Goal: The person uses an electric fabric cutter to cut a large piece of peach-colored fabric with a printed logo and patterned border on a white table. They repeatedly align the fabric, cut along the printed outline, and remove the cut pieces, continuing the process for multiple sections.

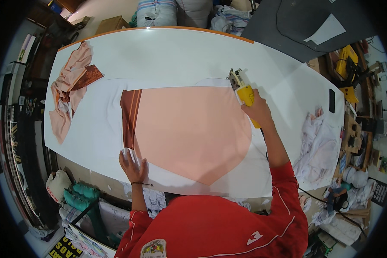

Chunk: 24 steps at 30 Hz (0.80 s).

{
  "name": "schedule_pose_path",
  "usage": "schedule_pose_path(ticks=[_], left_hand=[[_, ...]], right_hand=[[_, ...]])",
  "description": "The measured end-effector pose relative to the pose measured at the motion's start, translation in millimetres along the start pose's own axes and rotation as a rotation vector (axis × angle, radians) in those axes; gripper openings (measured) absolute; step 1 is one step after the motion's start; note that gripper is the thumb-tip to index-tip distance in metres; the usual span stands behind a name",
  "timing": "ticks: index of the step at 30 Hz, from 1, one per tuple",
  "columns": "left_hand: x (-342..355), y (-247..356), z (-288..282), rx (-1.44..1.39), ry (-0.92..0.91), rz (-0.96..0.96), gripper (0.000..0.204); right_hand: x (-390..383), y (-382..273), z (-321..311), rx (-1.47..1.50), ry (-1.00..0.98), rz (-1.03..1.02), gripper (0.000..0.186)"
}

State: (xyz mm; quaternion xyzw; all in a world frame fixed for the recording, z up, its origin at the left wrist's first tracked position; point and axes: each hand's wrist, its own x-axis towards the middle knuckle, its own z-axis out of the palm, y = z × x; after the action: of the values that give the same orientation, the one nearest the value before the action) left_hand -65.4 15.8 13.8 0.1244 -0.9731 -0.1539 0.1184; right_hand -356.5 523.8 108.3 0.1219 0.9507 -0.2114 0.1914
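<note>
Wrapped around the handle of a yellow power tool (246,95), the right hand (257,109) has a firm hold, while the left hand (133,168) rests with fingers bent over a small white thing (128,153) at the near left corner of a peach cloth (189,129); whether it grasps or only presses cannot be told. Around the work, a white table (159,53) bears crumpled peach and brown cloth (75,73) at its left end, loose white cloth (316,146) at its right, and a dark flat slab (332,101) near the right edge. A black cord (316,198) crosses that near right edge, close to the sleeve. Stuffed sacks (157,15) stand past the far edge, and a grey board (284,30) bearing white paper (327,30) fills the far right. Smooth and thin, the peach cloth lies flat at mid-table, with a straight far edge, a striped brown band (130,116) down its left side, a rounded right side and a blunt corner toward the person; its longer axis runs left to right. At its far right corner sits the tool, hard-bodied with a metal head, which points away and leftward, its long axis slanting back to the right.
</note>
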Motion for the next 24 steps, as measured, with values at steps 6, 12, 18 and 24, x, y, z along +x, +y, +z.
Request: schedule_pose_path(ticks=[6, 12, 18, 24], left_hand=[[47, 3, 16, -0.064, 0.177, -0.067, 0.076], [181, 24, 23, 0.009, 0.038, -0.238, 0.084], [285, 103, 58, 0.198, -0.362, -0.458, 0.117], [385, 162, 126, 0.159, -0.454, -0.106, 0.119]], right_hand=[[43, 13, 45, 0.607, 0.135, -0.101, 0.059], [13, 25, 36, 0.772, 0.057, 0.032, 0.049], [-61, 96, 30, 0.909, 0.151, 0.163, 0.041], [-167, 181, 53, 1.049, 0.344, 0.372, 0.041]])
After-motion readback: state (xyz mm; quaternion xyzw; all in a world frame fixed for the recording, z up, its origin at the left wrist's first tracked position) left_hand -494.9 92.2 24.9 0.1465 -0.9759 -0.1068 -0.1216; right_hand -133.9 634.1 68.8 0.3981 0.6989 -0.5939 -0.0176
